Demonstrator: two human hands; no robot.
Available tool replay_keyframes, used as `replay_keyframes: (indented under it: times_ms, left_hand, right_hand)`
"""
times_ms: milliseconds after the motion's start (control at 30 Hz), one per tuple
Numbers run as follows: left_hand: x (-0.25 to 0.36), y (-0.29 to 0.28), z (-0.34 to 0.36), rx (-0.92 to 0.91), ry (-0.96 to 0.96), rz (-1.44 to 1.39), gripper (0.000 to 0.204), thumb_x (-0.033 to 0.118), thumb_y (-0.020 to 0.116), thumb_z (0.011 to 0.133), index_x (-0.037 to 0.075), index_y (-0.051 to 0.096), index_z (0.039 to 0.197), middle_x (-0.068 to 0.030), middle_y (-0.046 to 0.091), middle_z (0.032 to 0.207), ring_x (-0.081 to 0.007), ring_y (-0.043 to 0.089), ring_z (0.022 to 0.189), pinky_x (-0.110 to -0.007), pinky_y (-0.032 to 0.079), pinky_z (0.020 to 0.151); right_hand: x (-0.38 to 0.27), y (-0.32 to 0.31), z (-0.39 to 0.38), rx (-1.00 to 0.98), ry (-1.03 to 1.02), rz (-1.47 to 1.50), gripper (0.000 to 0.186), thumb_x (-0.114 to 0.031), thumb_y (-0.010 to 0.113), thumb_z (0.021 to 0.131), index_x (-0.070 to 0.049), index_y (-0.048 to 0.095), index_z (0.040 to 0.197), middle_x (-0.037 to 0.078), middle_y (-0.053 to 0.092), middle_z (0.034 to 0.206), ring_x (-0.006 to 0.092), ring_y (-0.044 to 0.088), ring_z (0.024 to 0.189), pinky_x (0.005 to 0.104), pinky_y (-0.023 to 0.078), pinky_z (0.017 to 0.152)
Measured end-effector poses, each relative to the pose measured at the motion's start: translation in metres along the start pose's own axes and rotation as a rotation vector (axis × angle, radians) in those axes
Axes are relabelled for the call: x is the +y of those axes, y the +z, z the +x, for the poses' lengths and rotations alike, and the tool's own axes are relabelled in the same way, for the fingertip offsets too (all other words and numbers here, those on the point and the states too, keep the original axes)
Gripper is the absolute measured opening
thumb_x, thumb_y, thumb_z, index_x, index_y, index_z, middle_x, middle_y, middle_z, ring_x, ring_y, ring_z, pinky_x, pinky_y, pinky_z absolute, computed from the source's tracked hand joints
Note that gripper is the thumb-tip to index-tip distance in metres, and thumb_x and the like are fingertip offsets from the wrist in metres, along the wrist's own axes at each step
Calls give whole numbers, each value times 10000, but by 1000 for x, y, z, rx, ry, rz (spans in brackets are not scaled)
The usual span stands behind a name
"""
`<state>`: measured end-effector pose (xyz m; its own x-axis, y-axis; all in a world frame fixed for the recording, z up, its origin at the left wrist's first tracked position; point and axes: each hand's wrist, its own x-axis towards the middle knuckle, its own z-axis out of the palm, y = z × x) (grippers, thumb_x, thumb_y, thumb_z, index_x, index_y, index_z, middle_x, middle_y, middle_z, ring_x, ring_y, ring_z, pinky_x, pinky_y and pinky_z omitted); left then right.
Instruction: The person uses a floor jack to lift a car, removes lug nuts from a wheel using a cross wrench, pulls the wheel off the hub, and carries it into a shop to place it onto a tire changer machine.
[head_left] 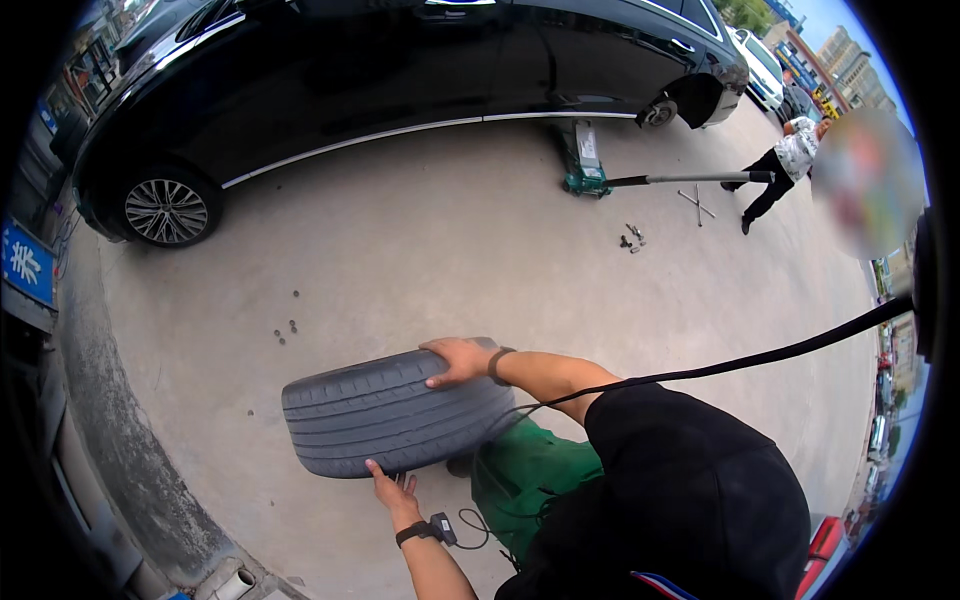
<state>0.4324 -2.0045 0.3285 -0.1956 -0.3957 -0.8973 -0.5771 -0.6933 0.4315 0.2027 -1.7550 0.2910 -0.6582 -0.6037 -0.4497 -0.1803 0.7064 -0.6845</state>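
Note:
A dark grey tyre (375, 415) with a grooved tread is before me, its tread toward the view; whether a rim is inside it is hidden. My right hand (462, 362) grips the tyre's far edge, the thumb spread over the tread. At the near edge, my left hand (394, 490) has its thumb against the tread, with the other fingers partly spread by the sidewall. Both wrists wear dark bands, and a small black device (443, 528) with a cable sits at the left one.
A black car (400, 80) stands ahead, its right-hand hub (660, 112) bare of a wheel. A green floor jack (586, 165) is beneath its side. Near it lie a cross wrench (698, 205) and several small metal parts (633, 238). A person (790, 155) stands at the far right.

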Motion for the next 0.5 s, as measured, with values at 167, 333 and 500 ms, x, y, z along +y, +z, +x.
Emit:
replay_keyframes:
  times_ms: [167, 333, 500]
  left_hand:
    - [60, -16, 23, 59, -1, 115, 927, 631, 636, 857, 23, 322, 1482, -200, 327, 1514, -412, 390, 1341, -605, 358, 1030]
    - [123, 1, 27, 308, 26, -111, 943, 548, 717, 834, 3, 145, 1348, -251, 414, 1403, -392, 508, 1235, -601, 441, 1009]
    - [153, -59, 90, 455, 242, -132, 999, 557, 685, 852, -125, 146, 1344, -300, 385, 1364, -379, 548, 1166, -452, 491, 1009]
  right_hand:
    - [-138, 22, 74, 38, 116, -60, 960, -679, 648, 781, -177, 303, 1524, 92, 362, 1541, 312, 285, 1441, 505, 219, 1156]
    - [-221, 46, 144, -68, -65, -91, 913, -604, 695, 775, -193, 338, 1508, 64, 367, 1543, 316, 302, 1430, 512, 226, 1148]
    - [-204, 74, 158, 17, -186, 219, 822, -459, 783, 736, -111, 477, 1415, 134, 525, 1415, 327, 504, 1289, 439, 415, 1068]
